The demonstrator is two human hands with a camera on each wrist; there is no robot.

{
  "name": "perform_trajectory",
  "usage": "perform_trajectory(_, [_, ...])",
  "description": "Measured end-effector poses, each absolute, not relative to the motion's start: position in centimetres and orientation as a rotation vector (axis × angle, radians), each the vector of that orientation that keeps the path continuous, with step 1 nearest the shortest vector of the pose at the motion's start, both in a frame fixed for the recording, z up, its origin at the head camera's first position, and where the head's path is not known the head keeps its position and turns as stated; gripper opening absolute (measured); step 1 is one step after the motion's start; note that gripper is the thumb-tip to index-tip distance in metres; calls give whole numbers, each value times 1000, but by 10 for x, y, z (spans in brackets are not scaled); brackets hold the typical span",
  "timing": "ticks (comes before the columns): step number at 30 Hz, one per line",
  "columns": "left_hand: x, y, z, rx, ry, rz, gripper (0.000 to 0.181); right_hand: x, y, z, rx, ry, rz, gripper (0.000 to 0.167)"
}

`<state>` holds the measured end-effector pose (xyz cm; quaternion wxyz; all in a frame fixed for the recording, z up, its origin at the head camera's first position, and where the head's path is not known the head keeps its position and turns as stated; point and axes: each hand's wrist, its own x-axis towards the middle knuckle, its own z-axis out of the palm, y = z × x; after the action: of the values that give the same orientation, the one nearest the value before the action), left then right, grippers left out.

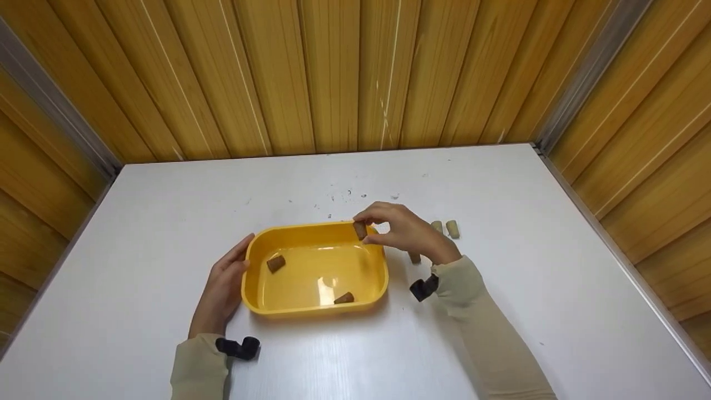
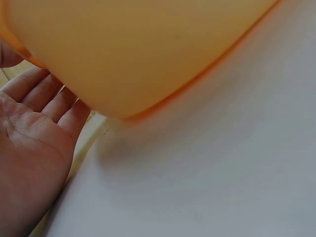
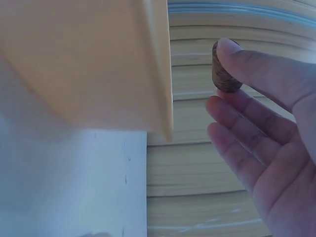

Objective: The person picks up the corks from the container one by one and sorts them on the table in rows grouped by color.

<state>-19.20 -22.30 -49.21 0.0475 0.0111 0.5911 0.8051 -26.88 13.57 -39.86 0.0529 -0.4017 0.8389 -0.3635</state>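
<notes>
White table (image 1: 328, 361): two brown plugs (image 1: 276, 264) are contained in yellow tray (image 1: 315, 311), touched by straight-fingered left hand (image 1: 222, 283); one plug (image 1: 360, 230) is pinched by right hand (image 1: 408, 230); three others (image 1: 453, 229) remain outside.

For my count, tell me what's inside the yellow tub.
The yellow tub holds two brown plugs: one near the left end, another by the near wall. The near rim hides the latter's bottom; the right hand and held plug partly cover the far right corner.

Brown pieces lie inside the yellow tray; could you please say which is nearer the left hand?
The brown piece at the left of the tray; the other piece lies rightward, by the near wall.
</notes>
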Motion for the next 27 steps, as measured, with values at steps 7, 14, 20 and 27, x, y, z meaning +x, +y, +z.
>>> perform_trajectory(7, [-192, -223, -493, 17, 1785, 2469, 56, -268, 162, -411, -1133, 2614, -1159, 38])
perform_trajectory(14, [-192, -223, -493, 26, 1789, 2457, 57, -264, 186, -424, -1036, 2662, -1186, 39])
perform_trajectory(20, [-192, -224, -494, 38, 1793, 2444, 58, -261, 205, -435, -928, 2654, -1242, 36])
perform_trajectory(27, [-192, -225, -492, 28, 1781, 2454, 59, -258, 221, -447, -895, 2692, -1225, 38])
